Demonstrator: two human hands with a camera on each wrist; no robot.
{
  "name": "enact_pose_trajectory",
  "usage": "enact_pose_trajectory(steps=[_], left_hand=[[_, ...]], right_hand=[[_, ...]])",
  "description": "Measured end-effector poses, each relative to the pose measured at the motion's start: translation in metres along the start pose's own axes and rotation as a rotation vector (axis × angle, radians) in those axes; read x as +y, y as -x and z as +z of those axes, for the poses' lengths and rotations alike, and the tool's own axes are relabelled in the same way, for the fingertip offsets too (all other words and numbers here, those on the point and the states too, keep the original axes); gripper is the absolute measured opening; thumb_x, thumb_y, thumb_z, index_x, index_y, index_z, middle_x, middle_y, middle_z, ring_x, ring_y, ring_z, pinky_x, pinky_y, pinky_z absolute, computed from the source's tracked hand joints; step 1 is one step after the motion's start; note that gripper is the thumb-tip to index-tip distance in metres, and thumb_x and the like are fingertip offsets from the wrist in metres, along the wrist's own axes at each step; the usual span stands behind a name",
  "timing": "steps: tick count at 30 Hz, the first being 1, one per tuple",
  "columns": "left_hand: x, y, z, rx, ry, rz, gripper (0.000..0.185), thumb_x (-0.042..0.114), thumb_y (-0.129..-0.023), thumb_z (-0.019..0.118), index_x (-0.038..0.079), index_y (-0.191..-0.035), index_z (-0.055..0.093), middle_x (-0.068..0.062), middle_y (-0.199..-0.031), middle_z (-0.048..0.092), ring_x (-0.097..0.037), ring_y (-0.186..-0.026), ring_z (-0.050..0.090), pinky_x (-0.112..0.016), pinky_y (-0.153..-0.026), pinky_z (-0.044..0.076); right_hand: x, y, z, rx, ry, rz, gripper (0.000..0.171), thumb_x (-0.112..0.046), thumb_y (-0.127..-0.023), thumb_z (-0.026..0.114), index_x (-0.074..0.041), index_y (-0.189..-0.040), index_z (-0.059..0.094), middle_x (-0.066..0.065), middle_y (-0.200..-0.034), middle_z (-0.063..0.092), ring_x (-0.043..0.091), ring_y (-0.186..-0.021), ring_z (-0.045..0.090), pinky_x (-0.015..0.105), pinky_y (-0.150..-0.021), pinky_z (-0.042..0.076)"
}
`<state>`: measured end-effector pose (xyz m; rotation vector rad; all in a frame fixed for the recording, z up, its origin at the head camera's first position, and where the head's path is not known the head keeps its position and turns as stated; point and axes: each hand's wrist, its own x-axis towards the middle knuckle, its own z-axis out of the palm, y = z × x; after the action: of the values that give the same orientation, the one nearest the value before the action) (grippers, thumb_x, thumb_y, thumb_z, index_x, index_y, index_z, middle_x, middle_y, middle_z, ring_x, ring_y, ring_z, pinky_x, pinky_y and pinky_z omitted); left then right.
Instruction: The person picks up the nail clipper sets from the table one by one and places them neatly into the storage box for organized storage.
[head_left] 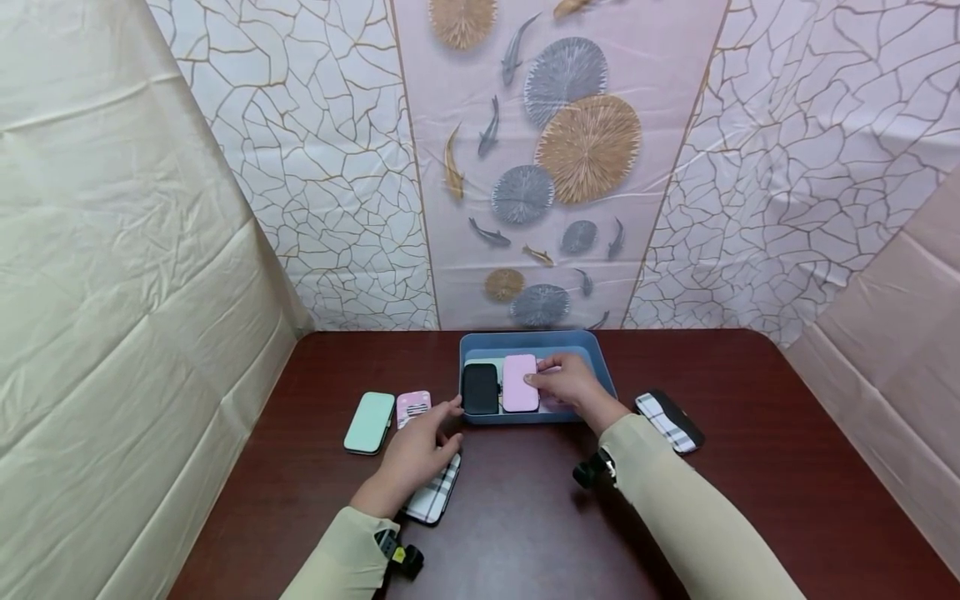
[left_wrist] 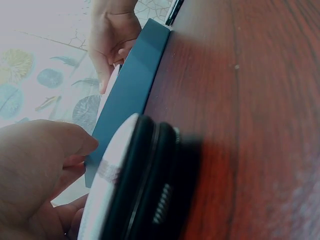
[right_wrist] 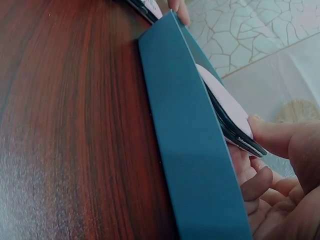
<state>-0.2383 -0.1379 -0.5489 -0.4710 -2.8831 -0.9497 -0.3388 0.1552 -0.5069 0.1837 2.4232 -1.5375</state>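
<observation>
My right hand [head_left: 568, 379] pinches a flat, rounded pink case [head_left: 520, 383] over the blue tray [head_left: 536, 419]. In the right wrist view the thumb lies on the pink top and fingers are underneath, with one end of the case tilted up above the tray wall. Beside it in the tray is a black case [head_left: 480, 389]; pale green and pink pieces beneath are partly covered. At the tray's left front corner, my left hand [head_left: 416, 454] touches the rim with extended fingers. Its thumb is apart, above a white plaid case [head_left: 435, 492] that it partly hides.
Left of the tray lie a mint green case [head_left: 370, 423] and a pink patterned case [head_left: 412, 406], the latter partly behind the left hand. A black and plaid case [head_left: 669, 421] lies to the right. Patterned cloth [head_left: 525, 275] hangs along the table's back edge.
</observation>
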Motion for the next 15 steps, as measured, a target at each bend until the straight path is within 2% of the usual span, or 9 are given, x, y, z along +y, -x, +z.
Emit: enact_pose_trajectory(steps=[7,15], left_hand=[[-0.0001,-0.0005,0.0010,0.002,0.001,0.000,0.066,0.023,-0.105,0.077,0.022,-0.166,0.052,0.009,-0.140,0.072,-0.002,-0.080,0.059,-0.029,-0.068,0.051],[-0.0006,-0.0009,0.0007,0.003,0.003,0.004,0.066,0.024,-0.105,0.077,0.022,-0.166,0.051,0.009,-0.140,0.072,-0.003,-0.081,0.060,-0.029,-0.068,0.052]], right_hand=[[0.0030,-0.0038,0.0000,-0.007,0.020,-0.020,0.043,-0.024,-0.097,0.088,0.002,-0.127,0.072,0.021,-0.125,0.070,0.019,-0.082,0.072,0.029,-0.066,0.060],[0.0023,-0.0055,0.0000,-0.031,0.033,-0.016,0.042,-0.024,-0.097,0.088,0.002,-0.125,0.072,0.021,-0.122,0.071,0.020,-0.084,0.075,0.029,-0.067,0.059]])
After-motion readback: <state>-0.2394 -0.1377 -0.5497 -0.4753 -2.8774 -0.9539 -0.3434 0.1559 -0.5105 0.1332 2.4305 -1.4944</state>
